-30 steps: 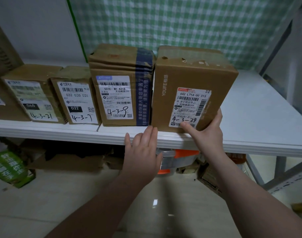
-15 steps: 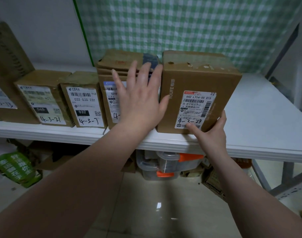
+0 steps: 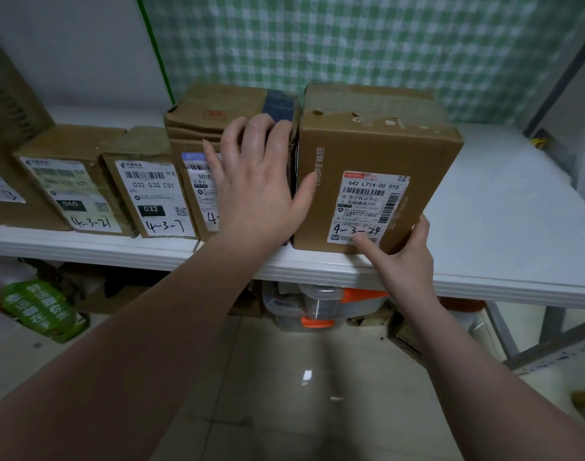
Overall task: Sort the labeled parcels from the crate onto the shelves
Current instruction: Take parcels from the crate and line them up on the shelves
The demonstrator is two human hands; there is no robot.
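Fingers (image 3: 251, 134) of the left hand (image 3: 258, 184) are stretched out, loosely spread, flat on the front of the creased brown cardboard parcel with blue tape (image 3: 214, 111). Its thumb touches the brown cardboard parcel marked 4-3-24 (image 3: 377, 144) right next door, which stands upright at the front edge of the white shelf board (image 3: 500, 227). Meanwhile the right hand (image 3: 407, 264) pinches that parcel's lower right corner, thumb up the side and forefinger on the label; can't see its other fingers. Taped parcel's label is mostly covered, only "501E" and "4-" readable, and the big brown box at far left (image 3: 5, 134) is cut off.
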